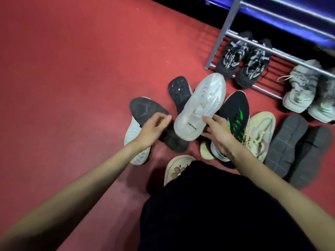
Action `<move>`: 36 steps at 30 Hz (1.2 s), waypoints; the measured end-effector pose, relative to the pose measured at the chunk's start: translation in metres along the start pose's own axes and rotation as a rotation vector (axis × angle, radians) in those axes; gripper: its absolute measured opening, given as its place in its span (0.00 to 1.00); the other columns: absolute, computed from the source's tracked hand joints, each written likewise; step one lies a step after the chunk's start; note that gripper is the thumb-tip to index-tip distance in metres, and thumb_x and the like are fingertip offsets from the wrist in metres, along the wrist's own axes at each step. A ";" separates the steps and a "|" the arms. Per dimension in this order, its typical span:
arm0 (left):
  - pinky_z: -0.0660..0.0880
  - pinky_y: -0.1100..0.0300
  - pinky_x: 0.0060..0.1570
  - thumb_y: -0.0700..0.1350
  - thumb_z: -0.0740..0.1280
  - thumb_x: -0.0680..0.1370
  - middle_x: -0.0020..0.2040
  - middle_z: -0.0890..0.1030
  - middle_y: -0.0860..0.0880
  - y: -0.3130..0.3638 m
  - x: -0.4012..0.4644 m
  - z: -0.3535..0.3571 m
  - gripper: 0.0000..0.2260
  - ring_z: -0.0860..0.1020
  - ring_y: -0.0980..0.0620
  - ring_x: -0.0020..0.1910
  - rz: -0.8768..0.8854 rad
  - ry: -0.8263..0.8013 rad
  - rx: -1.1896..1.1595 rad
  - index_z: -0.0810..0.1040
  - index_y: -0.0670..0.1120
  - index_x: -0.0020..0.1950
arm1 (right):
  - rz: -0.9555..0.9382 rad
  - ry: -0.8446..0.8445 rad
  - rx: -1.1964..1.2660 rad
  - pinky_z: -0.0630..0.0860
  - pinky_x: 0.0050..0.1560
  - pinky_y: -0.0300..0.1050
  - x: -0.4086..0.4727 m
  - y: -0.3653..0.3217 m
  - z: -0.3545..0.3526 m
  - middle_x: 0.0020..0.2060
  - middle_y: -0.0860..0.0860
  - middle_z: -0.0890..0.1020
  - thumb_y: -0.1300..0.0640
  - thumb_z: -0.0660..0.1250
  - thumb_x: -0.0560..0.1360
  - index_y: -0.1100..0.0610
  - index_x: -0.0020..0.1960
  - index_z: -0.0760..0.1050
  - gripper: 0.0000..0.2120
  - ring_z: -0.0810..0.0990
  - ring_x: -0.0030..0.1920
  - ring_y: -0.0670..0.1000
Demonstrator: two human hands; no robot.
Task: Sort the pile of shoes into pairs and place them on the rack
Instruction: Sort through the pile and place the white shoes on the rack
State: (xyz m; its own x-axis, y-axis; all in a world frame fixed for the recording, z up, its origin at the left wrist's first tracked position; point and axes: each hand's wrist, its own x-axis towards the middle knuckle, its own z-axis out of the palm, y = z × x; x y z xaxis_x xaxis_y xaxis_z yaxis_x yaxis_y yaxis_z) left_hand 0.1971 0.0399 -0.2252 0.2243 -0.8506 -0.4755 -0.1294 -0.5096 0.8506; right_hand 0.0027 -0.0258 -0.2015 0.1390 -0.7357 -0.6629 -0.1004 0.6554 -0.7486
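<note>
Two pairs sit on the rack (261,88); the rest lie loose on the floor. Right hand (218,132) pinches the white shoe (200,107) at its heel edge, sole up, toe pointing away from the grip. Left hand (154,128) hovers beside the heel, fingers loosely spread, holding nothing. Judged light, with a stiff, smooth sole that may slip; hold at the heel collar or midfoot rather than the sole rim.

Eleven shoes (200,107), one rack (272,49)
</note>
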 end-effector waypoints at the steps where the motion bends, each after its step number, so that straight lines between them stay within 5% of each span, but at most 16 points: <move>1: 0.73 0.50 0.58 0.52 0.65 0.77 0.48 0.79 0.49 -0.006 0.009 -0.008 0.11 0.77 0.51 0.49 0.001 0.176 0.075 0.75 0.45 0.53 | -0.005 0.042 -0.010 0.81 0.41 0.42 0.001 0.001 -0.004 0.51 0.57 0.82 0.62 0.61 0.79 0.64 0.62 0.74 0.14 0.82 0.47 0.53; 4: 0.70 0.48 0.64 0.50 0.70 0.73 0.63 0.73 0.39 -0.021 0.037 -0.027 0.26 0.73 0.40 0.62 -0.280 0.493 0.204 0.68 0.37 0.63 | -0.044 0.121 -0.092 0.79 0.52 0.49 0.004 0.003 -0.018 0.54 0.57 0.83 0.61 0.61 0.78 0.62 0.61 0.74 0.14 0.82 0.52 0.55; 9: 0.69 0.52 0.66 0.56 0.74 0.68 0.68 0.66 0.39 -0.031 0.059 -0.030 0.34 0.67 0.39 0.67 -0.564 0.514 0.146 0.69 0.39 0.65 | -0.122 0.111 -0.198 0.77 0.54 0.45 0.001 0.007 -0.029 0.54 0.56 0.82 0.64 0.59 0.78 0.61 0.61 0.75 0.13 0.81 0.53 0.54; 15: 0.71 0.51 0.63 0.52 0.74 0.66 0.64 0.70 0.40 -0.031 0.067 -0.022 0.29 0.69 0.42 0.65 -0.436 0.554 0.143 0.69 0.44 0.62 | -0.128 0.108 -0.196 0.78 0.48 0.36 0.003 0.008 -0.032 0.53 0.55 0.82 0.65 0.59 0.78 0.62 0.63 0.75 0.15 0.81 0.48 0.50; 19: 0.78 0.63 0.44 0.37 0.74 0.69 0.49 0.77 0.48 -0.009 0.078 -0.012 0.22 0.77 0.49 0.49 -0.148 0.405 -0.216 0.65 0.45 0.56 | -0.126 0.108 -0.177 0.78 0.52 0.40 0.002 0.006 -0.034 0.52 0.54 0.82 0.65 0.59 0.78 0.61 0.63 0.74 0.15 0.81 0.47 0.47; 22: 0.74 0.56 0.59 0.49 0.69 0.73 0.56 0.79 0.50 0.008 0.090 -0.008 0.25 0.77 0.50 0.55 -0.009 0.299 0.070 0.67 0.47 0.68 | -0.127 0.092 -0.188 0.78 0.56 0.45 0.000 0.005 -0.036 0.53 0.54 0.82 0.66 0.59 0.78 0.59 0.64 0.74 0.16 0.81 0.49 0.49; 24: 0.69 0.48 0.66 0.59 0.61 0.75 0.63 0.76 0.44 0.004 0.099 -0.013 0.29 0.72 0.41 0.65 -0.061 0.258 0.350 0.62 0.54 0.74 | -0.136 0.085 -0.213 0.77 0.57 0.45 -0.003 0.005 -0.035 0.54 0.55 0.81 0.66 0.59 0.78 0.60 0.64 0.74 0.16 0.81 0.50 0.51; 28: 0.61 0.45 0.69 0.59 0.54 0.80 0.71 0.64 0.37 -0.012 0.089 -0.024 0.24 0.61 0.36 0.70 -0.193 0.313 0.561 0.59 0.56 0.76 | -0.159 0.067 -0.234 0.75 0.60 0.47 -0.007 0.005 -0.031 0.55 0.55 0.81 0.67 0.59 0.78 0.60 0.64 0.73 0.16 0.80 0.53 0.53; 33: 0.63 0.45 0.68 0.58 0.67 0.69 0.67 0.65 0.38 -0.051 0.041 -0.029 0.38 0.64 0.37 0.68 -0.240 0.343 0.549 0.57 0.46 0.74 | -0.179 0.045 -0.265 0.76 0.60 0.45 -0.008 0.007 -0.025 0.54 0.53 0.82 0.65 0.58 0.79 0.60 0.65 0.73 0.15 0.81 0.53 0.51; 36: 0.67 0.45 0.65 0.62 0.72 0.63 0.64 0.69 0.38 -0.066 0.033 -0.032 0.43 0.67 0.37 0.66 -0.303 0.361 0.579 0.60 0.43 0.69 | -0.184 0.041 -0.263 0.78 0.49 0.33 -0.007 0.006 -0.022 0.48 0.46 0.82 0.65 0.58 0.79 0.59 0.63 0.74 0.14 0.81 0.45 0.40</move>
State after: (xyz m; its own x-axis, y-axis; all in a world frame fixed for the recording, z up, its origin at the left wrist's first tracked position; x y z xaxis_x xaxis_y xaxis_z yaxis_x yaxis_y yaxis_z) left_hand 0.2444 0.0498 -0.2902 0.6213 -0.6179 -0.4819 -0.4773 -0.7861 0.3927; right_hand -0.0202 -0.0201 -0.2019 0.1389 -0.8478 -0.5119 -0.3296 0.4478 -0.8312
